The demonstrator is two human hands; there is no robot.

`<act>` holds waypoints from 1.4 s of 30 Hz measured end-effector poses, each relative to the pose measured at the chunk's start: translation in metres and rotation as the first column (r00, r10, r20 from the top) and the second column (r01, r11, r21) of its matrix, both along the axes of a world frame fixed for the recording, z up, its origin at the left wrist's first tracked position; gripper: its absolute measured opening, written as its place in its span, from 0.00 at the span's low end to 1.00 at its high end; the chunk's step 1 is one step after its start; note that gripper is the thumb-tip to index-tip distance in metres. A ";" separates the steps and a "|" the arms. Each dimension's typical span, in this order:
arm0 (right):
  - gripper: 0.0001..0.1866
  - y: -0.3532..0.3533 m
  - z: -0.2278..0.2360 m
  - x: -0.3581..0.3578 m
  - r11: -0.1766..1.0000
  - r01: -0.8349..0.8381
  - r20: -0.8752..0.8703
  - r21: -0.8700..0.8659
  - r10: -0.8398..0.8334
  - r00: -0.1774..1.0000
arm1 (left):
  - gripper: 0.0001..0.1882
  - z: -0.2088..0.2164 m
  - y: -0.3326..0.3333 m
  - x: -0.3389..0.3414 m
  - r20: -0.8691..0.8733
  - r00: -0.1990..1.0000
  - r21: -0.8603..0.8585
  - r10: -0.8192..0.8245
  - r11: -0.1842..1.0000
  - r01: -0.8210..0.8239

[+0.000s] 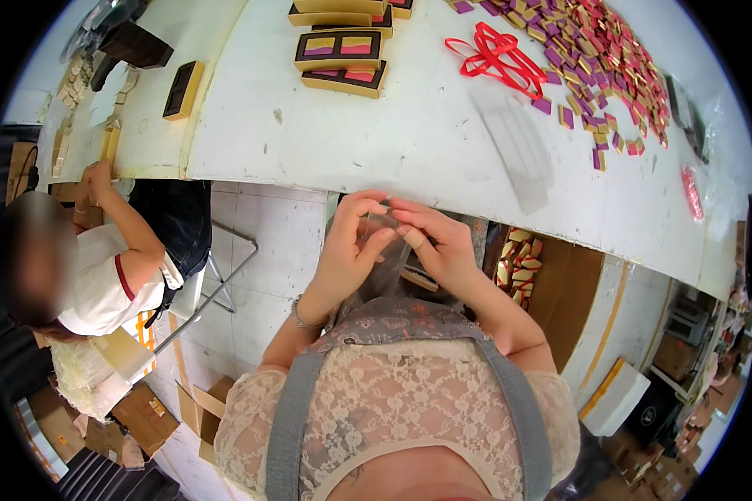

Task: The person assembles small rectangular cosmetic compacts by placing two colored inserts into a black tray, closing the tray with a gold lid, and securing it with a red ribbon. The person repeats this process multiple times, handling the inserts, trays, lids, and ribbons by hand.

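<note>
In front of my apron, just below the table's near edge, my left hand point(353, 242) and my right hand point(439, 244) meet with their fingertips closed together. Between them hangs a clear plastic bag point(383, 269), thin and crumpled, gripped by the thumbs and fingers of both hands. Its outline is hard to follow against the dark background. On the white table point(309, 142) ahead, a stack of flat clear bags point(514, 150) lies to the right. Gold boxes point(340, 50) with dark two-slot inserts are piled at the far middle, some slots filled with small purple-and-pink packets.
Loose red ribbon point(497, 63) lies near a broad heap of small gold, purple and pink packets point(589, 75). An open carton point(570, 292) with similar pieces stands under the table at right. On the left a co-worker point(117, 275) sits near an empty gold box point(183, 90).
</note>
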State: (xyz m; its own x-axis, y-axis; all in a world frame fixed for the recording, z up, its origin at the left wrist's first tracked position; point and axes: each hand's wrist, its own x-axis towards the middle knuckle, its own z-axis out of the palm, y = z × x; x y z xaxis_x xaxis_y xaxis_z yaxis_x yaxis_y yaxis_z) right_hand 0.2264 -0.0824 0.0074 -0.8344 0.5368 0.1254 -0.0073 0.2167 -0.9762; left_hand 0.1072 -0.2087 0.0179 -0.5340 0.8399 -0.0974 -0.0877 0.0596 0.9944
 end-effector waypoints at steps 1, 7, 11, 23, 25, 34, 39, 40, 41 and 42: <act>0.11 0.003 -0.001 -0.007 0.998 -0.056 0.010 0.020 0.056 0.998 | 0.19 -0.004 -0.005 -0.006 -0.012 1.000 -0.004 -0.015 1.000 0.015; 0.15 0.029 0.033 -0.090 0.878 -0.203 0.001 0.433 0.225 0.974 | 0.42 0.003 -0.015 -0.016 -0.478 0.873 -0.170 0.093 0.966 -0.195; 0.22 0.123 0.010 -0.181 0.465 0.354 -0.251 0.811 -0.270 0.930 | 0.44 0.003 -0.015 -0.044 0.225 0.934 0.270 0.277 0.903 -0.333; 0.25 0.070 0.045 -0.025 0.920 -0.167 -0.121 0.353 0.222 0.967 | 0.35 0.007 0.054 -0.122 0.846 0.530 0.449 0.056 0.460 -0.766; 0.27 0.058 0.028 -0.021 0.986 0.069 -0.323 0.153 -0.016 0.946 | 0.37 0.012 0.069 -0.097 0.805 0.576 0.456 0.140 0.475 -0.753; 0.42 -0.002 -0.002 -0.005 0.970 -0.051 -0.543 -0.237 -0.089 0.835 | 0.32 0.014 0.080 -0.065 0.780 0.594 0.403 0.198 0.566 -0.719; 0.56 0.013 0.002 0.005 0.965 -0.039 -0.368 -0.258 -0.060 0.928 | 0.31 0.018 0.080 -0.007 0.862 0.488 0.222 0.137 0.763 -0.607; 0.59 0.017 -0.001 0.001 0.979 0.015 -0.350 -0.202 -0.086 0.933 | 0.32 0.005 0.078 0.006 0.891 0.454 0.248 -0.004 0.842 -0.479; 0.58 0.023 -0.008 -0.001 0.989 -0.023 -0.434 -0.148 -0.045 0.900 | 0.33 -0.008 0.073 0.018 0.908 0.394 0.285 -0.139 0.896 -0.342; 0.58 0.029 -0.006 -0.004 0.995 -0.048 -0.512 -0.091 -0.005 0.859 | 0.32 0.007 0.070 0.028 0.823 0.569 0.217 -0.005 0.927 -0.305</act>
